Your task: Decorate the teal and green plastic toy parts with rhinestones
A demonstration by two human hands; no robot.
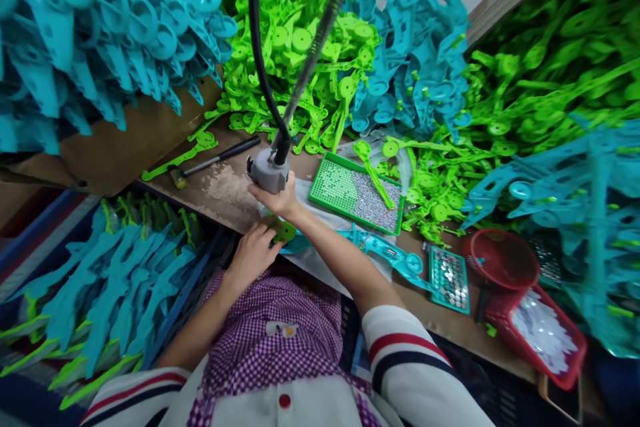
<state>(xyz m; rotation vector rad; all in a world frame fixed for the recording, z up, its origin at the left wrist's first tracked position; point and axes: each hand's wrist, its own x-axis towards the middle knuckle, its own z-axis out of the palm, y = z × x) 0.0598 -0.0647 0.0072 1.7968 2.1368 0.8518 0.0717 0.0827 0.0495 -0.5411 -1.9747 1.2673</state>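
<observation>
On bench: hands (260, 247) gripping tool (269, 172), part (284, 232).

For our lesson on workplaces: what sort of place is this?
Probably a small factory assembly bench: heaps of identical green plastic parts, a green tray of small screws, and a hanging power screwdriver in the right hand.

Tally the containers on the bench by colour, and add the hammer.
Green tray: 1
Teal tray: 1
Red round basket: 1
Red rectangular basket: 1
Hammer: 1
Total: 5
</observation>
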